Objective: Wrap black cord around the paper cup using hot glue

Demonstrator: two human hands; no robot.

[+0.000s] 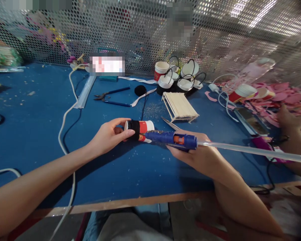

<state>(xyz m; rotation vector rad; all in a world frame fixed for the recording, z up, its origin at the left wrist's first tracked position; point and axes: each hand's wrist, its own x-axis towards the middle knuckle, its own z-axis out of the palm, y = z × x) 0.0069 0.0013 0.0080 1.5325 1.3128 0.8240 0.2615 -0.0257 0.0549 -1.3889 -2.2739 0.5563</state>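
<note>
Red-and-white cup (143,126), part wrapped in black yarn, lies on its side in the middle of the blue worktop (102,177). Long axis runs left to right; wrapped end points left, white end right. Left hand (115,134) grips the wrapped end from the left, thumb on the near side, fingers behind, partly hidden. Right hand (198,155) is closed around a blue glue gun (163,139), nozzle pointing left, right up by the cup's near side; can't tell if the tip touches. Gun's long axis is also roughly left-right, with a clear glue stick (240,147) sticking out its back to the right. Pointed metal tool (169,123) pokes out just beyond the right hand; can't tell whether it's held.

Yarn ball (140,90) sits on the far side of the cup, strand running near to it. Pliers (104,96) lie left of the ball, handles spread to the right. Small wooden stick rack (180,106) stands far right of the cup; black-wrapped cups (164,81) with loop handles cluster beyond it. White cable (64,124) winds down the left. Far right: phone (252,120), pink pieces (286,97), another person's hand (289,118) beside them.
</note>
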